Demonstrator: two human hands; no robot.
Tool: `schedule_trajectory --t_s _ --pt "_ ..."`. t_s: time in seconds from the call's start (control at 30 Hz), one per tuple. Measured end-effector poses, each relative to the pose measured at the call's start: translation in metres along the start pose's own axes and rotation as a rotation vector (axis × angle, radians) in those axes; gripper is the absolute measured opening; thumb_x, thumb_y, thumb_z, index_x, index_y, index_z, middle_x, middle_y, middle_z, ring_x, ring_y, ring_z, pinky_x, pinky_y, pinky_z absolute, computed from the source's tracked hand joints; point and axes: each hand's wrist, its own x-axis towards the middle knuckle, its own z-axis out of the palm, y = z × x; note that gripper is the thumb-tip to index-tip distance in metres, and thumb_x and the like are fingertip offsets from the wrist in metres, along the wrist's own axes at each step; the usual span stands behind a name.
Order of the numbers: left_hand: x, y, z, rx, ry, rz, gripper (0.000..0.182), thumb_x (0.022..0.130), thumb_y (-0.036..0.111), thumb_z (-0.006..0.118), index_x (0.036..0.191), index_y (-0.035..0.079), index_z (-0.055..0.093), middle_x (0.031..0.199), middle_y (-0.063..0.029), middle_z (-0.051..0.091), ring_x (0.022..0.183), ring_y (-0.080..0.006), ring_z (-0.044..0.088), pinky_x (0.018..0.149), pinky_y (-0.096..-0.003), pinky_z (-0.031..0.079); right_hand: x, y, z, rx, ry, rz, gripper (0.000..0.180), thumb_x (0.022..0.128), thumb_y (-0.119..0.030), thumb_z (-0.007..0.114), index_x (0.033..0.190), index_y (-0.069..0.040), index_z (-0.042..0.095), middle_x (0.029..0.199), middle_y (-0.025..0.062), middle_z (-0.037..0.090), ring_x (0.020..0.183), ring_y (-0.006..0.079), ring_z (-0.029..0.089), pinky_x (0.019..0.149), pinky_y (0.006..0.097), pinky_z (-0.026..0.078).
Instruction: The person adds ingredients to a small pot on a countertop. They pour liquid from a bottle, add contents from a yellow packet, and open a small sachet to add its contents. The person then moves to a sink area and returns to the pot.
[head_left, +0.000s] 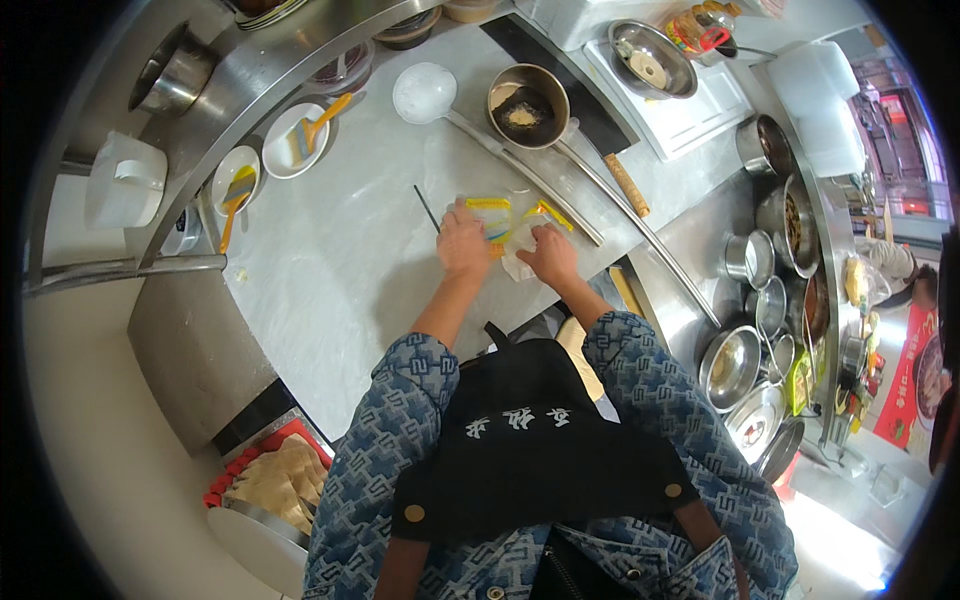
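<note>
Over the steel worktop, my left hand has its fingers at the left edge of a yellow-and-clear plastic packet. My right hand grips a crumpled translucent packet just to the right. A yellow plastic strip shows above that hand. The undersides of my fingers are hidden. A thin dark stick lies left of my left hand. Beyond my hands rests a long-handled ladle pot with pale powder on dark contents. Beside it is a white-bowled ladle.
Two white bowls with brushes stand at the left. A wooden-patterned handle lies under the long pot handle. Several steel pots and bowls crowd the right side. Dough sheets sit lower left. A person is at far right.
</note>
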Motion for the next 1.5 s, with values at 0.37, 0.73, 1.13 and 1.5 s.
schedule_trajectory --t_s 0.37,0.73,1.13,1.5 --pt "0.021 -0.029 0.004 -0.352 -0.113 -0.042 0.023 0.082 0.021 0.077 0.087 0.002 0.065 0.079 -0.0128 0.068 0.075 -0.0299 0.067 0.069 -0.0419 0.052 0.002 0.039 -0.050 0.338 -0.131 0.131 0.022 0.086 -0.018 0.076 0.095 0.002 0.070 0.079 0.0050 0.070 0.068 0.0138 0.059 0.066 0.0338 0.049" --pt "-0.010 -0.060 -0.008 -1.055 -0.139 -0.075 0.013 0.094 0.003 0.066 0.106 -0.003 0.062 0.094 -0.0072 0.072 0.083 -0.0100 0.066 0.074 -0.0274 0.052 -0.029 0.026 -0.014 0.141 -0.031 -0.222 0.027 0.074 -0.022 0.080 0.086 -0.001 0.068 0.115 0.0179 0.064 0.102 0.0354 0.062 0.089 0.0422 0.050" --pt "-0.047 -0.074 -0.062 -1.253 -0.062 -0.237 0.017 0.095 0.000 0.063 0.113 -0.001 0.064 0.107 -0.0064 0.071 0.095 -0.0113 0.066 0.088 -0.0283 0.051 -0.001 0.019 -0.035 0.334 -0.130 -0.083 0.039 0.074 -0.016 0.079 0.108 -0.008 0.062 0.083 0.0158 0.065 0.082 0.0409 0.065 0.070 0.0490 0.050" --pt "-0.127 -0.088 -0.111 -1.809 -0.187 -0.358 0.031 0.100 0.005 0.056 0.131 0.004 0.060 0.119 -0.0069 0.069 0.107 -0.0176 0.068 0.092 -0.0339 0.055 0.100 -0.019 -0.001 -0.360 0.026 -0.610 0.016 0.081 -0.016 0.060 0.091 -0.011 0.072 0.100 0.0046 0.065 0.108 0.0241 0.059 0.085 0.0389 0.052"
